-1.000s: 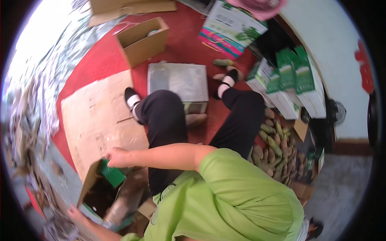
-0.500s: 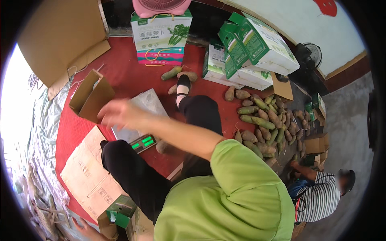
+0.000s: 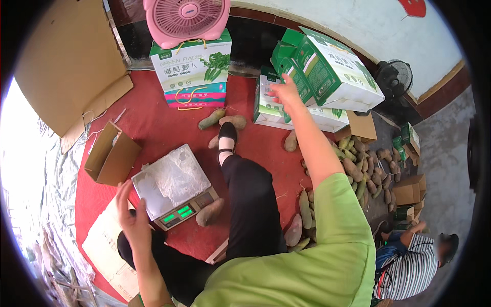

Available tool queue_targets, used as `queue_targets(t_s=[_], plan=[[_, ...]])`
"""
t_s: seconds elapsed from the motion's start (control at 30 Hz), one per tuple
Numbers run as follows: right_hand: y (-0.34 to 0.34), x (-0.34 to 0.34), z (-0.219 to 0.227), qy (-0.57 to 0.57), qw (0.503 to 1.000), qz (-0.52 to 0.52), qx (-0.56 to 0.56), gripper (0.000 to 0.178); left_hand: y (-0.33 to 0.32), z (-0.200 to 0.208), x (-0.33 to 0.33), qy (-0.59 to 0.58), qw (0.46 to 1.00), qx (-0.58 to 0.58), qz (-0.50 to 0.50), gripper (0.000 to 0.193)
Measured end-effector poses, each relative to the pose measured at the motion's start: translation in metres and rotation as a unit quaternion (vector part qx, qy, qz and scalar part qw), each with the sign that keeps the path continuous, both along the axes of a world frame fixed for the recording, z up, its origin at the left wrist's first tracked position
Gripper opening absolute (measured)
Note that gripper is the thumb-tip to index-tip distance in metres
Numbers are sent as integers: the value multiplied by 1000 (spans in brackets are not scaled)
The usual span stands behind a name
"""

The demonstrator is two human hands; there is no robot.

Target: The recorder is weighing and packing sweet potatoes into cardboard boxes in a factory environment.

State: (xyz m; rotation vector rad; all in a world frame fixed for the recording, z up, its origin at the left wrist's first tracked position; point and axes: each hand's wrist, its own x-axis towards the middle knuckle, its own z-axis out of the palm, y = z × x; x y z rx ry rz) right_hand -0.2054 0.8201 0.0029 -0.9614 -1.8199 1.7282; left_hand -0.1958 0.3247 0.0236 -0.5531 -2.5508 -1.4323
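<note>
My right hand (image 3: 287, 96) reaches out at the upper middle, fingers stretched, in front of an open green-and-white carton (image 3: 345, 66) with its flaps up. I cannot tell whether the fingertips touch a flap. Under that carton lies another green-and-white box (image 3: 268, 110). Beside the left edge of a digital scale (image 3: 176, 176), my left hand (image 3: 134, 222) is raised with thumb and fingers apart and holds nothing. Plastic covers the scale's platform, and its display glows green. One brownish radish (image 3: 209, 212) rests against the scale's right corner.
Many green and brown radishes (image 3: 362, 166) are heaped on the right. A small open cardboard box (image 3: 111, 156) stands left of the scale, near flattened cardboard (image 3: 110, 250). A pink fan (image 3: 189, 18) sits on stacked boxes. Another person in a striped shirt (image 3: 411, 266) is at lower right.
My right hand has swung from above the scale toward the open carton at upper right. My left hand has come up from the lower left edge to the scale's side. The view has shifted.
</note>
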Motion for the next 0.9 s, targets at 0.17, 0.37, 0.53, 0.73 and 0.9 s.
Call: queue_targets(t_s=[0.17,0.37,0.53,0.73,0.9], plan=[[52,-30,4,-29,997,-69,6,82,27,-50,-19,-82,994,-48,-56,46],[113,-62,2,-57,991,-107,55,77,28,-62,-19,-219,972,-84,-34,44],[139,-82,4,-69,990,-109,50,48,28,-67,-27,-186,974,-120,-41,47],[161,-92,2,39,988,-135,-62,68,34,-64,-26,-209,965,-148,-49,47],[162,-84,-3,70,985,-148,-60,75,35,-56,-28,-234,962,-132,-53,46]])
